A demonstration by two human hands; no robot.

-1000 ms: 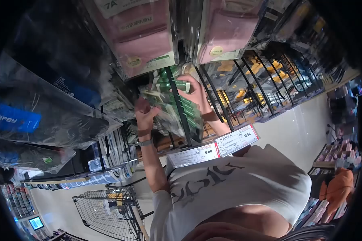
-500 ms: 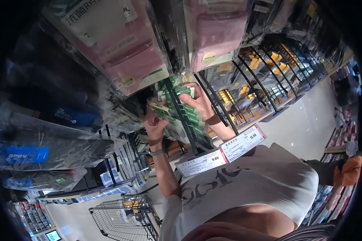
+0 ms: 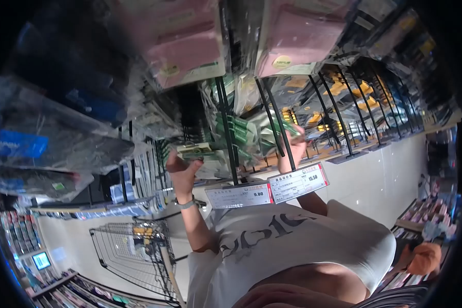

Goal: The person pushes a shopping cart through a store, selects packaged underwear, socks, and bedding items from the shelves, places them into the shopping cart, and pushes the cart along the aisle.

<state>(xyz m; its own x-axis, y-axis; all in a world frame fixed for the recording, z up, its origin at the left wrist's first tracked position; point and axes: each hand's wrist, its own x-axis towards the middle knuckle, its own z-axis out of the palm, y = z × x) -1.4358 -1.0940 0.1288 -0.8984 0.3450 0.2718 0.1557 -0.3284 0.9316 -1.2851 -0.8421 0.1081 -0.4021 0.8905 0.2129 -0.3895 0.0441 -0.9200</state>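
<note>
A shopper's two bare hands work among green packs (image 3: 245, 135) hanging near the middle of a store rack, between dark rods (image 3: 232, 159) that point toward the body. The left hand (image 3: 183, 173) is at the left end of the packs, its fingers bent beside them and its thumb set apart below a pack's edge; blur leaves it impossible to tell whether they pinch. A band (image 3: 186, 204) circles the left wrist. The right hand (image 3: 292, 149), partly behind a rod, holds the outer end of a green-and-white pack (image 3: 268, 131) between thumb and fingers, with that pack slanting toward the middle of the rack.

Two price tags stand side by side at the rods' near ends: the left tag (image 3: 237, 197) reads 9.80, the right tag (image 3: 299, 183) 15.50. Above the hands hang two pink packs (image 3: 185, 49), one on each side of a gap. At left, a clear bag with a blue label (image 3: 20, 143) hangs among dark goods; at right, packs with yellow parts (image 3: 367, 102) line more rods.

Below, the shopper's white shirt (image 3: 303, 244) bears dark lettering. A wire cart (image 3: 172, 272) stands on the pale floor (image 3: 364, 177) at lower left, with goods inside, and a lit screen (image 3: 41, 260) shows beyond it.
</note>
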